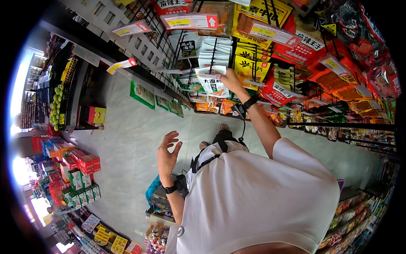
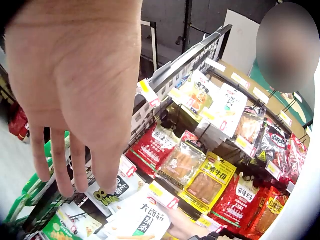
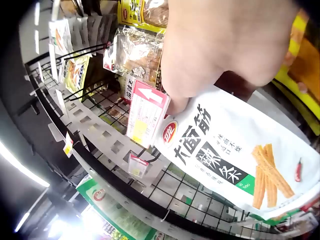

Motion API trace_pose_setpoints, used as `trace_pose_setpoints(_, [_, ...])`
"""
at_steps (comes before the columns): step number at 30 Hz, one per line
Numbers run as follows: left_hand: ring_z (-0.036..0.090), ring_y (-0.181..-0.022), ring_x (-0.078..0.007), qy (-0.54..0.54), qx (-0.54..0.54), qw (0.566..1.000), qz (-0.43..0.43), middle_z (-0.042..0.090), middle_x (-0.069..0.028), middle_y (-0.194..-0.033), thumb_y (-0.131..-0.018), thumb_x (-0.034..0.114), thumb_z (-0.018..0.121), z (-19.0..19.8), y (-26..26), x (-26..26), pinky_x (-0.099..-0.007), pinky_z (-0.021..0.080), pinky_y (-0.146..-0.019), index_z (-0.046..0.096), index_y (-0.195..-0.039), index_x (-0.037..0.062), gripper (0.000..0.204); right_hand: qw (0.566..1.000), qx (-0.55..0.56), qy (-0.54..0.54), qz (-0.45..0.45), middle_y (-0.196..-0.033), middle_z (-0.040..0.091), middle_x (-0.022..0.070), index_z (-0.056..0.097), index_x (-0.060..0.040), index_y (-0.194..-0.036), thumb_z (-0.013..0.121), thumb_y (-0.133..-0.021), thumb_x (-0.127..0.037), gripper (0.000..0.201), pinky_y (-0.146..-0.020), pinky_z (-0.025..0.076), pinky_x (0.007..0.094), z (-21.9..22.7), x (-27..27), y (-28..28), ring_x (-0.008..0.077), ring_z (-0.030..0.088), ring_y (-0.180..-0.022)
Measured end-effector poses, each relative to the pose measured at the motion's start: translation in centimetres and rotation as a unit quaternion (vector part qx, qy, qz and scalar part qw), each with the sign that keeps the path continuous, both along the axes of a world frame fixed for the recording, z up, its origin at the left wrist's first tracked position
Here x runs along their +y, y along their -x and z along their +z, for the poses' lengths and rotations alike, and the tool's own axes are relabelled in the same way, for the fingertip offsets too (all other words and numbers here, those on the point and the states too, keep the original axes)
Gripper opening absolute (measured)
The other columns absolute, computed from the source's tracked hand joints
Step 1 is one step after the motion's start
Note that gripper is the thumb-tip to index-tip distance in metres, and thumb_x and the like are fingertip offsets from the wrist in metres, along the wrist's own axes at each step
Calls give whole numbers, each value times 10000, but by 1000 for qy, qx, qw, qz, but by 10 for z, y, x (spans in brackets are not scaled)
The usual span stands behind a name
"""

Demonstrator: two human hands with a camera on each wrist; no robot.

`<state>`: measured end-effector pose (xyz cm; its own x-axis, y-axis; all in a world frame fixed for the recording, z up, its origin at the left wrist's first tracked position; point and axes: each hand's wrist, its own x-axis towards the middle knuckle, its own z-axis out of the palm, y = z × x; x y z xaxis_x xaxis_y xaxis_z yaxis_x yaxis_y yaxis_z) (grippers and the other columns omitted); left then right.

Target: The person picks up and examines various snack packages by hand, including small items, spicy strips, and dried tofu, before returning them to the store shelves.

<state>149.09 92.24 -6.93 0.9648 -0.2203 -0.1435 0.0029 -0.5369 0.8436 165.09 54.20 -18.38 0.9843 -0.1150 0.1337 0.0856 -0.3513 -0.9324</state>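
Observation:
A white snack packet (image 1: 213,86) with black lettering hangs at the front of a row of like packets on the wire rack. The right hand (image 1: 231,81) pinches its top edge beside a price tag. Seen from the right wrist, the hand (image 3: 225,45) covers the top corner of the packet (image 3: 225,155), which shows printed orange sticks and a red chilli. The left hand (image 1: 168,154) is raised over the floor, holding nothing, its fingers relaxed and slightly bent. In the left wrist view that hand (image 2: 75,100) hangs with fingers extended, above the packet (image 2: 140,217).
Red packets (image 1: 296,51) and yellow packets (image 1: 251,63) hang to the right on the rack. Green packets (image 1: 143,95) hang off its left side. Stacked boxes (image 1: 80,194) and a shelf with green fruit (image 1: 57,108) stand at the left. Grey floor (image 1: 127,131) lies between.

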Motion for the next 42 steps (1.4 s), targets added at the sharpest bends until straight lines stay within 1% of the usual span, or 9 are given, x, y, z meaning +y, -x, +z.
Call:
trace_pose_setpoints(4, [746,-1071,-213,-1,-6,1000,-9,769,-79,-1263,-985,32,732,-4,0,-2,-370,593,-930,674,-1353,61,374,998,6,-59,-21,-1007,781,180,764,-29,-1206,667,-985,-85,248,-811,538,385,-12,4,-8,278,716,-877])
trace_pose_setpoints(9, [741,-1077,-214,8,-3,1000,-10,768,-86,-1260,-996,35,724,-3,-3,0,-367,591,-932,672,-1356,56,365,979,149,100,-102,-651,639,96,720,34,-780,709,-911,-760,805,-640,486,384,-7,-10,-15,180,601,-633])
trace_pose_setpoints(12, [736,-1081,-212,18,-1,1000,-5,767,-94,-1257,-1010,42,713,-5,-2,6,-366,590,-934,669,-1360,52,353,981,125,130,-77,-634,621,85,750,19,-834,666,-899,-812,837,-647,490,392,-30,-26,-19,219,614,-623])
trace_pose_setpoints(19, [752,-1049,-225,37,6,999,30,783,-102,-1220,-1001,39,700,-6,6,18,-370,574,-923,670,-1348,61,349,983,137,97,-79,-1077,769,192,755,12,-1166,681,-996,-609,648,-859,549,407,-74,-81,67,301,732,-989])
trace_pose_setpoints(21, [751,-1047,-228,36,10,999,28,784,-106,-1217,-1004,40,696,-8,6,21,-371,575,-924,669,-1349,61,346,935,333,45,-114,-1191,755,188,682,17,-1299,729,-998,-500,600,-936,537,384,-57,-95,92,304,722,-1087])
trace_pose_setpoints(24, [751,-1045,-231,35,11,999,13,785,-112,-1214,-1009,44,690,-13,2,23,-373,578,-924,667,-1351,62,343,949,217,120,-193,-1392,696,222,513,29,-1466,707,-967,-586,815,-992,555,442,-196,-171,95,372,695,-1235])
trace_pose_setpoints(29, [752,-1054,-233,33,0,999,-34,787,-109,-1215,-1011,56,694,-17,-11,20,-380,581,-921,664,-1358,70,348,948,185,66,-250,-1387,674,261,427,-1,-1502,911,-829,-383,913,-1045,546,440,-103,-150,93,403,660,-1294])
trace_pose_setpoints(34, [755,-1072,-227,37,-13,998,-53,790,-94,-1212,-1015,71,698,-7,-18,14,-378,578,-922,668,-1354,77,341,926,32,122,-356,-1284,724,223,538,-23,-1372,872,-859,-351,694,-1008,558,462,-114,-154,82,411,686,-1227])
trace_pose_setpoints(42, [753,-1083,-242,63,-19,996,-57,790,-110,-1208,-1011,73,721,-28,-10,34,-376,576,-925,672,-1360,86,353,947,194,159,-198,-1196,758,280,694,32,-1276,748,-964,-520,636,-957,550,483,-44,-120,127,439,706,-1167])
